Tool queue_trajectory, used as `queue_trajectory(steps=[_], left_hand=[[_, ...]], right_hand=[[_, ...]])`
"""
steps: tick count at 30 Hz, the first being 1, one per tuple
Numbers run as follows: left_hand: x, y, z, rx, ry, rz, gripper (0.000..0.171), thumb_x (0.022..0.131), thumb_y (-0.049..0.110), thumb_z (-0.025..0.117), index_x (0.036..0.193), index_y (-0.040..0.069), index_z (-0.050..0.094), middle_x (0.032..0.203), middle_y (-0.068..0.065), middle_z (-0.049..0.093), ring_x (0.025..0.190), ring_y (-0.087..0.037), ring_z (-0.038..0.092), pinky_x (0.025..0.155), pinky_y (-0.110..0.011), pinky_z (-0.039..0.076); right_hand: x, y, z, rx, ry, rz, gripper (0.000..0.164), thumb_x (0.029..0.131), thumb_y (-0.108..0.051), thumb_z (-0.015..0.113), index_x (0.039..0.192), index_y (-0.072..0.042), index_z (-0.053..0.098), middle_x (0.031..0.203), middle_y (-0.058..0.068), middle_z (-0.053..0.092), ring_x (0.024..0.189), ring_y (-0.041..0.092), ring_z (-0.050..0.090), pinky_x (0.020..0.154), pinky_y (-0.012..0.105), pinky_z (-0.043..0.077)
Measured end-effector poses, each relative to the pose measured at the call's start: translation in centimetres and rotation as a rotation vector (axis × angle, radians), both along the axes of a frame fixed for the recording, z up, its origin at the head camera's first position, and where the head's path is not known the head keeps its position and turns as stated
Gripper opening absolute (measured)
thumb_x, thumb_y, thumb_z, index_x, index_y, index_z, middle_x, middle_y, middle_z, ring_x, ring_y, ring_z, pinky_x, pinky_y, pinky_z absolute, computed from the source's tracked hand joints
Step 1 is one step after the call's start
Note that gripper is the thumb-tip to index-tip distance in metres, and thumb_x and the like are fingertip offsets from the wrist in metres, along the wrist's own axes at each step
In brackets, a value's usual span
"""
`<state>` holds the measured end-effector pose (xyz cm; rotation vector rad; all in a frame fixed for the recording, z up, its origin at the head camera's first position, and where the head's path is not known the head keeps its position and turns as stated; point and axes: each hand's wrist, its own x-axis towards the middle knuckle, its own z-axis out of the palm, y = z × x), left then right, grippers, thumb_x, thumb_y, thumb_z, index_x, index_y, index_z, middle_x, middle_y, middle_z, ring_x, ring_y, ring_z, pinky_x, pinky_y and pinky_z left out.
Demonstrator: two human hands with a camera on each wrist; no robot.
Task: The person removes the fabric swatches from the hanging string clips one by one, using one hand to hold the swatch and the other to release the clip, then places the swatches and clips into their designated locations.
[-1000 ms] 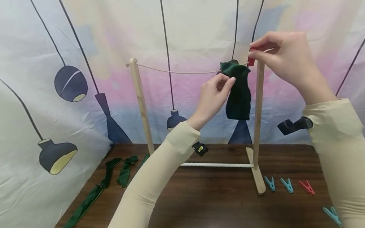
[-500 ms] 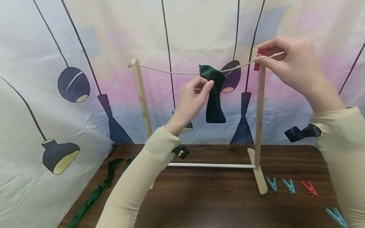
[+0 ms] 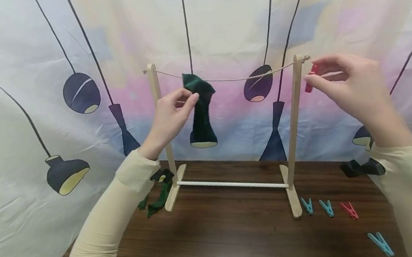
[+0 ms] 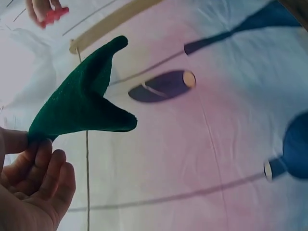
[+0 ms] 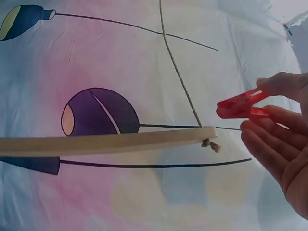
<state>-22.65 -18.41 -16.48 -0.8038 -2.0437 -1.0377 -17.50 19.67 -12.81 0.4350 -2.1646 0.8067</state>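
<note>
My left hand (image 3: 170,115) pinches the upper part of a dark green velvety cloth strip (image 3: 202,116) between thumb and fingers. Its lower end hangs down, and its top overlaps the string (image 3: 239,80) near the rack's left post. In the left wrist view the cloth (image 4: 72,108) fans out, folded, from the fingertips. Just right of the rack's right post (image 3: 293,124), my right hand (image 3: 358,82) pinches a red clothespin (image 3: 309,86). The right wrist view shows thumb and fingers on the two legs of this clothespin (image 5: 236,107), away from the string.
The wooden rack has a white crossbar (image 3: 234,184) low down, close to the brown table (image 3: 237,237). Two blue clothespins (image 3: 325,208), a red one (image 3: 349,211) and another blue one (image 3: 381,244) lie at right. More green cloth (image 3: 159,198) lies by the left foot, partly behind the left arm.
My left hand has carried the cloth leftward along the string. My right hand, with the red clothespin, has moved right and down, past the right post; the string no longer runs up to it.
</note>
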Motion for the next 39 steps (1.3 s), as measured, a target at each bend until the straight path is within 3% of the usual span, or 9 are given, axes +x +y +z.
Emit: queue_trajectory(steps=[2,7,10,15,20,23,27,31,39], left_hand=[[0.5,-1.2,0.0,-0.013,0.005,0.011,0.023,0.101,0.022,0.064,0.098,0.0,0.069,0.097,-0.011,0.071,0.092,-0.024,0.07,0.084,-0.041,0.058],[1.9,-4.5,0.0,-0.048,-0.008,0.071,0.026,0.101,0.024,0.064,0.096,-0.001,0.068,0.097,-0.012,0.071,0.092,-0.025,0.069,0.083,-0.04,0.057],[2.6,-6.6,-0.2,-0.076,-0.008,0.131,0.026,0.101,0.025,0.064,0.095,0.0,0.068,0.096,-0.011,0.071,0.093,-0.025,0.069,0.085,-0.037,0.055],[4.1,-9.7,-1.0,-0.131,-0.016,0.212,0.024,0.101,0.027,0.064,0.096,0.003,0.07,0.096,-0.008,0.071,0.093,-0.019,0.069,0.082,-0.02,0.048],[5.8,-12.4,-1.7,-0.154,-0.114,0.262,0.025,0.1,0.031,0.065,0.099,0.007,0.07,0.099,-0.006,0.07,0.092,-0.004,0.062,0.081,-0.017,0.044],[6.6,-13.9,-2.1,-0.159,-0.171,0.288,0.025,0.1,0.032,0.064,0.102,0.008,0.07,0.1,-0.005,0.068,0.094,0.0,0.06,0.086,-0.017,0.043],[7.2,-15.7,-3.0,-0.189,-0.177,0.305,0.02,0.1,0.028,0.066,0.103,0.009,0.071,0.099,-0.003,0.068,0.093,0.005,0.058,0.085,-0.012,0.042],[8.0,-17.5,-4.1,-0.237,-0.171,0.319,0.016,0.099,0.024,0.067,0.103,0.008,0.072,0.099,-0.006,0.07,0.091,0.012,0.056,0.08,-0.008,0.042],[8.6,-20.1,-6.5,-0.305,-0.274,0.365,0.02,0.1,0.027,0.066,0.108,0.01,0.071,0.105,-0.012,0.072,0.088,0.018,0.052,0.074,-0.008,0.042]], right_hand=[[0.7,0.4,-0.5,0.018,0.028,-0.026,0.04,0.092,-0.029,0.076,0.126,-0.01,0.069,0.113,0.013,0.07,0.083,-0.021,0.053,0.074,0.002,0.042],[1.8,1.4,-1.6,0.05,0.133,-0.052,0.038,0.09,-0.018,0.077,0.125,-0.005,0.069,0.11,0.012,0.068,0.086,-0.021,0.052,0.076,0.0,0.04],[2.5,2.2,-2.4,0.062,0.142,-0.07,0.038,0.09,-0.016,0.077,0.126,-0.004,0.069,0.109,0.009,0.067,0.088,-0.023,0.05,0.079,-0.001,0.038],[3.8,3.8,-4.2,0.044,0.121,-0.102,0.04,0.092,-0.016,0.076,0.13,-0.007,0.068,0.109,-0.015,0.061,0.091,-0.021,0.049,0.083,-0.001,0.037],[4.6,5.1,-6.3,0.007,0.131,-0.121,0.044,0.091,-0.009,0.076,0.133,-0.007,0.065,0.11,-0.029,0.052,0.094,-0.02,0.048,0.087,-0.001,0.036],[4.9,5.8,-7.5,-0.028,0.098,-0.12,0.044,0.092,-0.007,0.074,0.135,-0.005,0.063,0.106,-0.035,0.047,0.095,-0.02,0.047,0.088,-0.001,0.034],[5.3,6.7,-9.1,-0.086,0.027,-0.13,0.044,0.094,-0.009,0.072,0.136,-0.002,0.061,0.104,-0.035,0.047,0.096,-0.019,0.045,0.087,-0.003,0.033],[5.7,7.6,-10.9,-0.124,-0.016,-0.146,0.044,0.096,-0.009,0.07,0.137,0.002,0.059,0.104,-0.035,0.046,0.096,-0.02,0.044,0.087,-0.004,0.032],[6.5,9.2,-14.4,-0.144,-0.069,-0.165,0.042,0.098,-0.006,0.065,0.136,0.009,0.056,0.105,-0.036,0.044,0.095,-0.02,0.042,0.084,-0.006,0.029]])
